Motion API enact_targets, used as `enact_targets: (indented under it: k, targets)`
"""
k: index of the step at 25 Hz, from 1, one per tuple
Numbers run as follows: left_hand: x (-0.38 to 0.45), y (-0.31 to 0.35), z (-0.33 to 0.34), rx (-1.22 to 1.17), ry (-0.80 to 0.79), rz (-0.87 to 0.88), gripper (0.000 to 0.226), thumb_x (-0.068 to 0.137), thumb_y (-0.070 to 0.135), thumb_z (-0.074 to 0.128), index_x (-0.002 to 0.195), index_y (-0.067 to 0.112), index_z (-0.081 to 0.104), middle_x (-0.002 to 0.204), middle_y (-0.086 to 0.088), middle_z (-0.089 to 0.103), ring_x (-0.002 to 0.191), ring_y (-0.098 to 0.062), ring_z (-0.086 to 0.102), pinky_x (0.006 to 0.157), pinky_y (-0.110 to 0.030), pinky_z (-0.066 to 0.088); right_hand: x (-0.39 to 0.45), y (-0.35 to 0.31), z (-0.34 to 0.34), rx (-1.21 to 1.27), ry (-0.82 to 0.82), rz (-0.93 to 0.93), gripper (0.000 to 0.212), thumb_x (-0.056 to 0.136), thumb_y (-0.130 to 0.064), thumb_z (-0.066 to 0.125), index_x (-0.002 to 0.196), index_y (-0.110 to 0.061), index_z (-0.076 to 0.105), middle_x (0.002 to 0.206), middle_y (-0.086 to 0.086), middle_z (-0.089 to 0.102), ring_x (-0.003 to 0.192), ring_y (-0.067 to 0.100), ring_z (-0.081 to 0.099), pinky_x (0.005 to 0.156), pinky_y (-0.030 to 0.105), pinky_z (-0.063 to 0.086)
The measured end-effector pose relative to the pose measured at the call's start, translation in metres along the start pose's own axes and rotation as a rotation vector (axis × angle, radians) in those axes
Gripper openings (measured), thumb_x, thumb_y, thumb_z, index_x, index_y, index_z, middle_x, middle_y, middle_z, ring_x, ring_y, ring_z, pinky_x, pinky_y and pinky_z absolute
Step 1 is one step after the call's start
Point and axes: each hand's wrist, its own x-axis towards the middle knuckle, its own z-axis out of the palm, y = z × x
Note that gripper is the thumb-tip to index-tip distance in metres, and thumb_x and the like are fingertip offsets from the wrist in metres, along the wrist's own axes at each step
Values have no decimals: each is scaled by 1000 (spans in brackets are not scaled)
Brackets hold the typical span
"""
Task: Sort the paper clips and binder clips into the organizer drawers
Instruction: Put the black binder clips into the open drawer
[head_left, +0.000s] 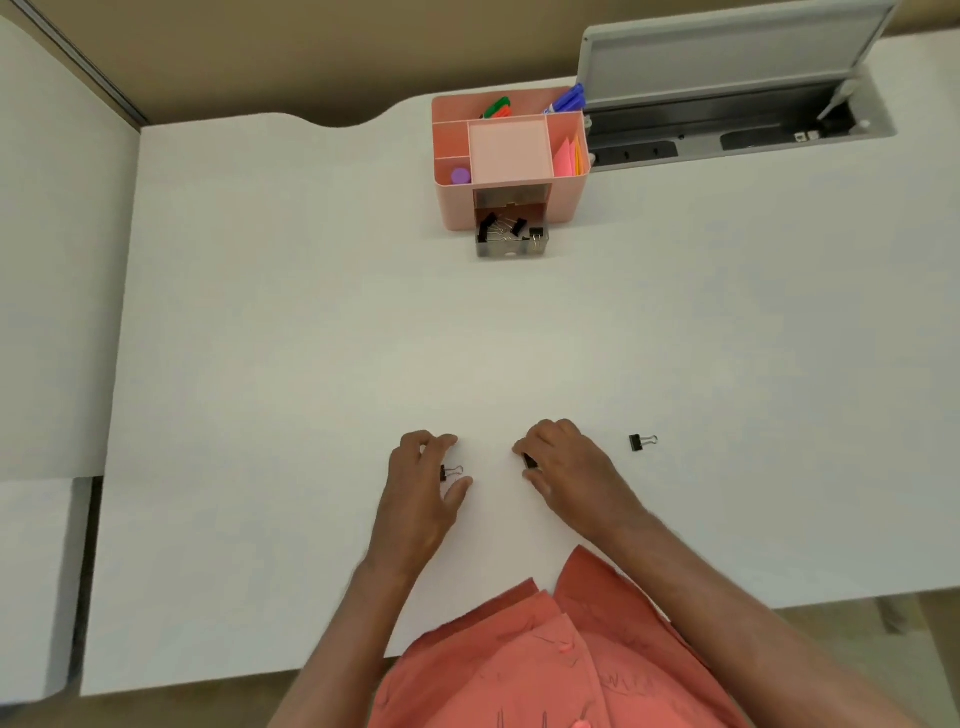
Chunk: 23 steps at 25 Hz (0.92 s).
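Observation:
On the white desk, my left hand (423, 486) arches over a small black binder clip (452, 472) that lies between its thumb and fingers; the fingers are apart and the thumb does not touch the clip. My right hand (563, 467) pinches a second black binder clip (529, 461) between forefinger and thumb, low at the desk surface. A third binder clip (642, 442) lies loose to the right of that hand. Far ahead stands the pink organizer (457, 208), its lower clear drawer (511, 249) pulled out with several binder clips inside.
The organizer's top compartments hold markers (566, 101), pink sticky notes (566, 156) and a purple round object (460, 176). An open cable tray with a raised grey lid (727, 62) sits right behind it. The desk's near edge (234, 675) runs by my orange shirt.

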Motion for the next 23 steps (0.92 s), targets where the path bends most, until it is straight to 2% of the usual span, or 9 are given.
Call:
enact_targets:
  k: [2, 4, 7, 9, 11, 14, 17, 19, 23]
  targets:
    - [-4, -2, 5, 7, 21, 16, 35, 92, 16, 70, 126, 20, 60, 121, 5, 47, 108, -13, 53, 86, -27, 52, -3, 0, -3, 62, -2, 44, 30, 90, -19, 73, 119, -20, 66, 112, -6, 60, 103, 15, 54, 78, 30, 53]
    - [-2, 1, 7, 26, 38, 26, 19, 93, 9, 66, 110, 17, 64, 109, 4, 52, 96, -16, 57, 79, -29, 52, -5, 0, -10, 253, 48, 144, 26, 90, -22, 72, 116, -22, 65, 111, -8, 58, 103, 10, 55, 80, 22, 50]
    - [2, 10, 6, 54, 31, 26, 11, 93, 9, 64, 99, 18, 63, 99, 6, 52, 82, -14, 55, 69, -25, 45, -12, 1, -28, 682, 218, 457, 22, 85, -11, 72, 102, -21, 63, 102, -4, 59, 88, 8, 62, 73, 13, 49]
    - [4, 13, 8, 2, 25, 23, 11, 93, 9, 64, 98, 19, 63, 97, 8, 51, 77, -8, 53, 66, -17, 40, -19, 11, -38, 866, 292, 680, 19, 84, -8, 68, 95, -21, 60, 92, -2, 60, 77, 15, 60, 64, 21, 47]
    - [6, 19, 12, -64, 15, 32, 14, 92, 7, 64, 99, 18, 66, 97, 7, 52, 78, -4, 54, 66, -10, 39, -30, 28, -46, 790, 332, 783, 16, 84, -10, 66, 94, -21, 59, 90, -1, 56, 75, 16, 55, 63, 24, 42]
    - [10, 29, 18, -120, 0, 59, 16, 92, 4, 64, 99, 18, 67, 98, 5, 54, 81, -2, 54, 70, -9, 41, -49, 52, -49, 405, 269, 714, 27, 88, -15, 70, 111, -25, 60, 106, -1, 48, 80, 7, 54, 65, 15, 40]
    - [12, 39, 23, -130, -16, 91, 16, 92, 4, 64, 99, 18, 67, 97, 5, 54, 83, -2, 53, 71, -10, 41, -63, 63, -44, 368, 148, 629, 44, 92, -13, 71, 132, -26, 56, 123, -5, 43, 99, 9, 57, 83, 19, 43]
    - [16, 44, 25, -124, -28, 109, 15, 92, 5, 64, 100, 18, 67, 97, 5, 54, 83, -2, 53, 71, -12, 42, -67, 65, -40, 336, 169, 578, 39, 93, -10, 70, 128, -21, 60, 123, -5, 47, 99, 9, 57, 84, 21, 43]
    - [24, 55, 26, -128, -52, 100, 12, 94, 7, 64, 101, 17, 68, 99, 4, 55, 79, -3, 54, 71, -14, 43, -61, 65, -39, 241, 203, 520, 19, 93, -12, 70, 110, -17, 65, 112, -3, 53, 88, 15, 61, 74, 22, 44]
